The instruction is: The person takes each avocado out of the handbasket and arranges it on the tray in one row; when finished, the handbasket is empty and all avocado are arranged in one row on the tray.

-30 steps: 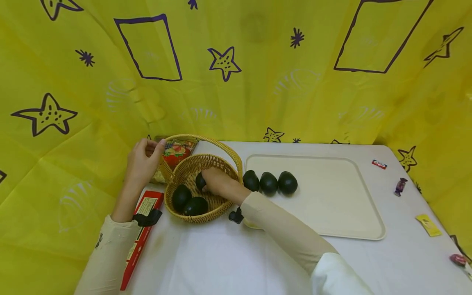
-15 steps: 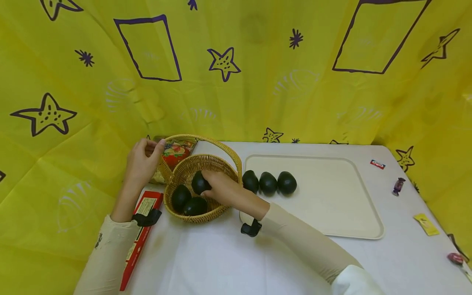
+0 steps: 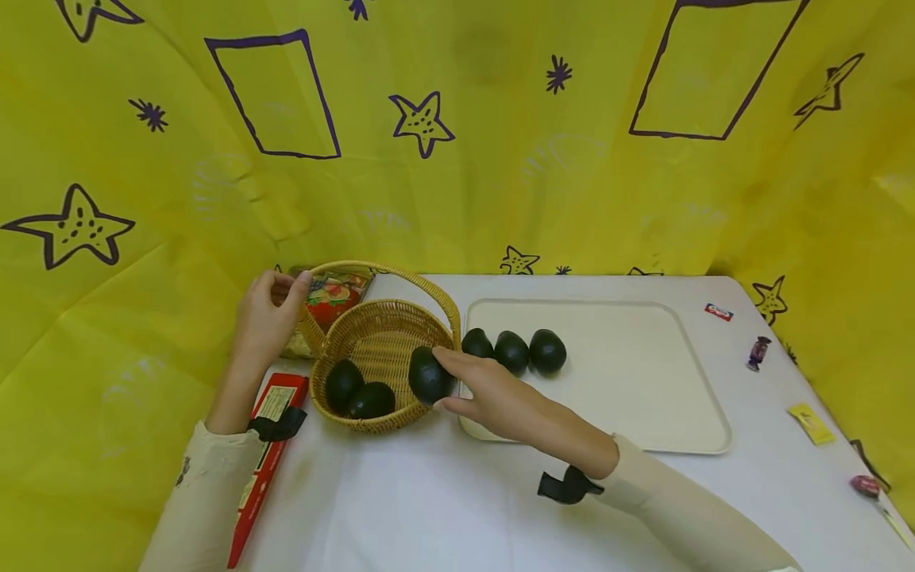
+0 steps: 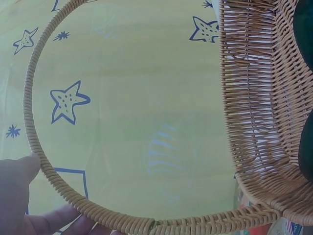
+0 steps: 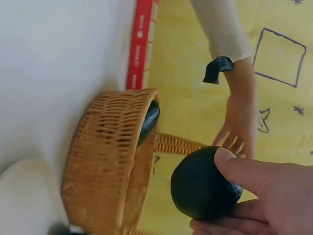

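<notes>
My right hand (image 3: 507,401) grips a dark green avocado (image 3: 427,376) between thumb and fingers, over the right rim of a round wicker basket (image 3: 389,349). In the right wrist view this avocado (image 5: 200,183) is plainly off the basket floor. Two more avocados (image 3: 373,400) lie in the basket's front left. My left hand (image 3: 264,322) holds the basket's arched handle (image 3: 422,286) on its left side; in the left wrist view the thumb and fingers lie on either side of the handle (image 4: 63,186). Three avocados (image 3: 547,351) stand in a row on a cream tray (image 3: 629,397), at its left side.
A red box (image 3: 264,469) lies beneath my left forearm. Behind the basket is a colourful food packet (image 3: 332,295). Small wrapped candies, a yellow packet (image 3: 812,423) and a lollipop (image 3: 866,486) are scattered along the table's right side. A yellow patterned curtain (image 3: 486,175) hangs behind.
My right hand has lifted an avocado from inside the basket and carried it right, to the rim. My left hand stays on the handle. The head view has shifted slightly.
</notes>
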### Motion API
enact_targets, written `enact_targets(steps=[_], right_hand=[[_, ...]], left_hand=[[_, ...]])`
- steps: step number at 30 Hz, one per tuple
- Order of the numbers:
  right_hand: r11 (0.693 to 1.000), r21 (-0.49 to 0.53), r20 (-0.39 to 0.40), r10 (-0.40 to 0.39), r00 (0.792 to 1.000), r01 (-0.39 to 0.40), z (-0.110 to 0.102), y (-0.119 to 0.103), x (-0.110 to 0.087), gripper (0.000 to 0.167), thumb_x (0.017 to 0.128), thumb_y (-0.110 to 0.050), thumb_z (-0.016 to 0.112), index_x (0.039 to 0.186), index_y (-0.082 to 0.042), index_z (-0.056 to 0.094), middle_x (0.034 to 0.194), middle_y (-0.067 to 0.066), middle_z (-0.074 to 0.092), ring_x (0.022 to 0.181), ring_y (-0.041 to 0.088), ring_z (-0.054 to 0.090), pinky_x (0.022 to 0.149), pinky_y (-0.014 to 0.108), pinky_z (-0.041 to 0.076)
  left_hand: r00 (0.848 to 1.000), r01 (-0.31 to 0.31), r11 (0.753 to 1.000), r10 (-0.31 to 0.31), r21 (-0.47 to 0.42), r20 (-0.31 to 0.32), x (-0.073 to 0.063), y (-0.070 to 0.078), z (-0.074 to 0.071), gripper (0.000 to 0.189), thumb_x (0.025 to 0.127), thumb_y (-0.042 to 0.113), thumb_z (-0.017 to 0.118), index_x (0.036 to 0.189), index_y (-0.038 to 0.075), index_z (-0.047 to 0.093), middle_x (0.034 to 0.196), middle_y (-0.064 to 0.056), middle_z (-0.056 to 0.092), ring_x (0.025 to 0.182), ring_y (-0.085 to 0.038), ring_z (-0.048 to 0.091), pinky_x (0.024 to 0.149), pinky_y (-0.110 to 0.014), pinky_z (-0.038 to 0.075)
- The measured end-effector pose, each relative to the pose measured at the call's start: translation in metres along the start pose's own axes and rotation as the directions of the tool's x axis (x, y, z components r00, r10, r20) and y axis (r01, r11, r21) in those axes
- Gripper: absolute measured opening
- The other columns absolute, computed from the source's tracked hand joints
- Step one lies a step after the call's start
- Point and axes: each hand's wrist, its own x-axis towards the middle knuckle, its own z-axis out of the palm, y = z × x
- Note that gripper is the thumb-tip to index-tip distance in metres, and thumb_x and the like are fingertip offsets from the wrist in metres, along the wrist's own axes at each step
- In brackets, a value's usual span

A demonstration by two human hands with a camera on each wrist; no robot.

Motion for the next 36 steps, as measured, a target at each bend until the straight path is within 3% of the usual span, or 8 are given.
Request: enact_targets(steps=[11, 19, 27, 36], right_hand=[[0.998, -0.055, -0.198, 0.031, 0.98, -0.043, -0.034, 0.04, -0.065, 0.075, 0.096, -0.021, 0.08, 0.157, 0.003, 0.044, 0.16, 0.02, 0.048, 0.143, 0.038, 0.052, 0.11, 0.051, 0.048], [0.986, -0.098, -0.308, 0.103, 0.946, -0.139, -0.065, 0.099, -0.083, 0.073, 0.097, -0.013, 0.078, 0.157, 0.006, 0.042, 0.159, 0.027, 0.046, 0.144, 0.047, 0.048, 0.111, 0.058, 0.045], [0.965, -0.074, -0.294, 0.219, 0.93, -0.25, -0.071, 0.159, -0.098, 0.071, 0.1, -0.012, 0.075, 0.156, 0.011, 0.039, 0.158, 0.034, 0.043, 0.143, 0.054, 0.044, 0.113, 0.065, 0.04], [0.962, -0.054, -0.253, 0.245, 0.936, -0.267, -0.058, 0.194, -0.103, 0.07, 0.098, -0.012, 0.077, 0.153, 0.015, 0.042, 0.153, 0.038, 0.045, 0.139, 0.057, 0.047, 0.111, 0.066, 0.041]], left_hand=[[1.0, 0.002, 1.0, -0.002, 0.021, 0.005, -0.001, 0.001, -0.001, 0.066, 0.108, 0.057, 0.05, 0.126, -0.006, 0.058, 0.124, -0.025, 0.057, 0.112, -0.039, 0.056, 0.091, -0.047, 0.043], [1.0, 0.0, 1.0, 0.0, 0.03, -0.001, 0.0, 0.0, -0.002, 0.065, 0.108, 0.056, 0.05, 0.126, -0.006, 0.058, 0.125, -0.026, 0.057, 0.113, -0.039, 0.056, 0.091, -0.047, 0.043], [1.0, -0.001, 1.0, 0.001, 0.027, 0.002, 0.0, -0.001, -0.001, 0.065, 0.108, 0.057, 0.05, 0.126, -0.005, 0.058, 0.125, -0.024, 0.057, 0.113, -0.039, 0.056, 0.091, -0.048, 0.042], [1.0, 0.003, 1.0, -0.003, 0.026, -0.003, 0.001, -0.002, 0.0, 0.066, 0.108, 0.057, 0.05, 0.125, -0.006, 0.058, 0.126, -0.025, 0.056, 0.114, -0.039, 0.055, 0.092, -0.048, 0.043]])
